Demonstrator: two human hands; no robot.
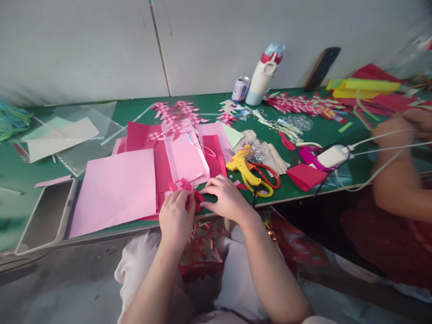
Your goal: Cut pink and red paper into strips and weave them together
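Both hands at table edge. Left hand (pixel 176 215) and right hand (pixel 227 198) pinch a small woven piece (pixel 189 190) of red and pink strips, fingers curled shut on it from either side. Risks, judged: strips could slip loose from the weave if grip eases; piece sits at the edge, could drop into the lap. Scissors (pixel 261 176) just right of the right fingers.

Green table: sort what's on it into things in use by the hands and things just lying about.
In use:
- red and pink paper strips, pinched between left hand and right hand
- pink paper sheets beside them

Lying about:
- glue gun
- scissors
- water bottle
- can
- tablet
- phone
- woven paper pieces
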